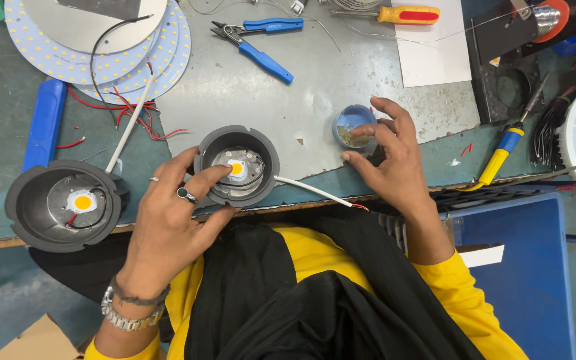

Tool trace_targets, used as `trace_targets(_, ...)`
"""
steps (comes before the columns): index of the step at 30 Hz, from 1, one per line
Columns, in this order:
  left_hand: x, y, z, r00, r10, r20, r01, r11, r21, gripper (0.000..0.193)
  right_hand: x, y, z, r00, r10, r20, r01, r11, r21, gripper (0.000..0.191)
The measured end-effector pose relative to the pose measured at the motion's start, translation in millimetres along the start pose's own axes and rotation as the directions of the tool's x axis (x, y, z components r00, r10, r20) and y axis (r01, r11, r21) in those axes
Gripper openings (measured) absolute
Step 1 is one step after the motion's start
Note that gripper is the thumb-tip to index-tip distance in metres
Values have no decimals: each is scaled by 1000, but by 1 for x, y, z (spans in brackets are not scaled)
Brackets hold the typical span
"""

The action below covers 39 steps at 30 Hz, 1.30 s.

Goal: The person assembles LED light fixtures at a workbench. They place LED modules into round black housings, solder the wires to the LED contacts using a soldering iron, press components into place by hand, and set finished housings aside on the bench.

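From the head camera, the left hand [168, 223] grips the round dark-grey plastic lamp housing [237, 166] at the bench edge, thumb under its rim and a fingertip pressing beside the yellow square LED chip [237, 169] inside. A white cable [315, 192] runs out of the housing toward the right hand [391, 160], whose fingers are spread and loose, holding nothing, fingertips touching the small blue round tin [353, 125]. A second, identical housing [67, 204] sits outward of the left hand.

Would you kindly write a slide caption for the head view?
Left hand steadies a black lamp housing while the right hand reaches a small blue tin.
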<state>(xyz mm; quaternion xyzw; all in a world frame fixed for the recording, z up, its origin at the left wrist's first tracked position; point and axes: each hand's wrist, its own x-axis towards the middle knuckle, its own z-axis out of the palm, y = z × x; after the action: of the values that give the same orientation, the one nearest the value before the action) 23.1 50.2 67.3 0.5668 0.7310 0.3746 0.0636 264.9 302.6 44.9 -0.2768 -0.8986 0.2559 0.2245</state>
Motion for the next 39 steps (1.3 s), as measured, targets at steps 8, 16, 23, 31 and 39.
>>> trace_targets(8, -1, -2, 4, 1000, 12, -26, -12, 1000, -8, 60, 4, -3, -1, 994, -112, 0, 112, 992, -59, 30)
trace_targets(16, -4, -2, 4, 1000, -1, -28, 0, 1000, -12, 59, 5, -5, 0, 998, -66, 22, 67, 996, -63, 28)
trace_targets(23, -7, 4, 12, 996, -11, -85, 10, 1000, -14, 63, -1, 1, -4, 999, 30, -19, -22, 946, 322, 33)
trace_targets(31, -6, 14, 19, 990, -23, -138, 17, 999, -47, 58, 2, -11, -21, 977, 198, 81, -182, 575, 797, 40)
trace_targets(39, 0, 14, -3, 1000, 7, 30, -6, 999, -42, 45, 4, -96, -20, 984, -146, 99, 110, 946, 306, 39)
